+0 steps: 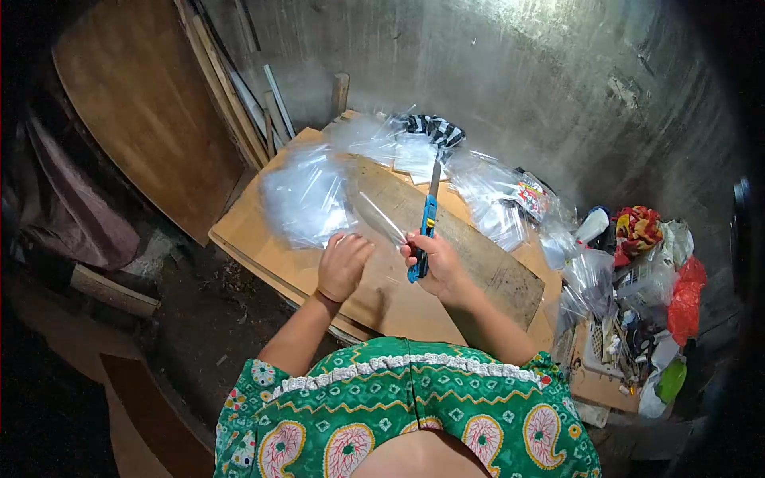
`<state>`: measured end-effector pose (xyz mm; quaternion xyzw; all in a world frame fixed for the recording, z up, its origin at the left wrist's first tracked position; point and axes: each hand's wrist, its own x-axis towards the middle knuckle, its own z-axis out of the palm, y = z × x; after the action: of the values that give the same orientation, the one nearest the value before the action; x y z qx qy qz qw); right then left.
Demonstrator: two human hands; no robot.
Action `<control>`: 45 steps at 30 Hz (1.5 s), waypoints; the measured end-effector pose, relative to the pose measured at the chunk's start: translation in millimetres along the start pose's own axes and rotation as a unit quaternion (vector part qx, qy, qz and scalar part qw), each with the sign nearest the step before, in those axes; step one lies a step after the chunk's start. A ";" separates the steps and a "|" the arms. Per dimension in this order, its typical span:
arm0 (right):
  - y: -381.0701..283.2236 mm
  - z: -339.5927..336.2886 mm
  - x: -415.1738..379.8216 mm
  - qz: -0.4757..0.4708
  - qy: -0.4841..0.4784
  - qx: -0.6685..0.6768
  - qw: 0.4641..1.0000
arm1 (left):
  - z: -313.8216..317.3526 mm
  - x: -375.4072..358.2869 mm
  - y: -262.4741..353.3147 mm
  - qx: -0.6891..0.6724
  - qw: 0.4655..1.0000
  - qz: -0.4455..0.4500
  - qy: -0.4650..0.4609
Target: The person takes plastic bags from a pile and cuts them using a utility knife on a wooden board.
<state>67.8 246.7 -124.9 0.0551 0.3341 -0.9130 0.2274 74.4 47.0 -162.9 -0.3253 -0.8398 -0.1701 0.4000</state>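
A blue utility knife (429,217) with its blade extended upward is held in my right hand (436,267), whose fingers are closed round the handle. A clear plastic piece (381,217) reaches from near my right fingers toward the upper left. My left hand (345,265) is at the near edge of a pile of clear plastic sheets (307,195), its fingers curled; whether they grip any plastic is hidden. Beneath the knife a long worn board (486,263) lies slanting across the wooden table (247,215).
More clear plastic bags (490,195) and a black-and-white checkered cloth (434,127) lie toward the back. At the right are a red plastic bag (686,301) and mixed clutter. Wooden boards (139,103) lean at the left, and a grey wall (558,103) stands behind.
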 end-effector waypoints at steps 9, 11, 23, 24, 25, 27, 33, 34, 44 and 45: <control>5.1 -24.9 30.7 -0.059 0.096 -0.273 0.955 | -82.1 83.9 -155.9 0.123 0.964 -0.227 -0.057; 5.7 -26.6 25.1 -0.037 0.122 -0.348 0.929 | -102.1 114.2 -166.6 0.174 0.957 -0.219 -0.081; 44.4 -112.9 -54.8 -0.093 0.115 -0.678 0.720 | 52.9 -9.1 -36.7 0.196 0.903 -0.188 -0.334; 43.6 -117.5 -58.9 -0.075 0.104 -0.704 0.699 | 70.1 -29.6 -27.9 0.168 0.881 -0.215 -0.387; 47.5 -129.8 -61.4 -0.078 0.093 -0.726 0.677 | 75.4 -38.9 -15.5 0.140 0.855 -0.241 -0.438; 50.9 -145.6 -70.3 -0.077 0.079 -0.747 0.655 | 73.7 -51.8 11.4 0.126 0.858 -0.252 -0.430; 45.3 -159.6 -84.4 -0.109 0.037 -0.757 0.643 | 70.4 -86.8 31.5 0.015 0.911 -0.289 -0.293; 42.9 -156.3 -86.0 -0.092 0.035 -0.753 0.650 | 68.2 -87.9 33.4 -0.004 0.912 -0.291 -0.287; 36.4 -161.3 -89.8 -0.117 -0.007 -0.786 0.606 | 93.0 -75.2 65.6 0.059 0.894 -0.319 -0.310; 33.6 -159.1 -91.8 -0.116 -0.001 -0.778 0.618 | 93.4 -73.5 67.9 0.061 0.893 -0.320 -0.309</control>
<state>156.5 359.9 -243.9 -0.1830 0.9226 -0.3307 0.0776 102.8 117.4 -276.9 -0.0503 -0.9885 -0.1282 0.0629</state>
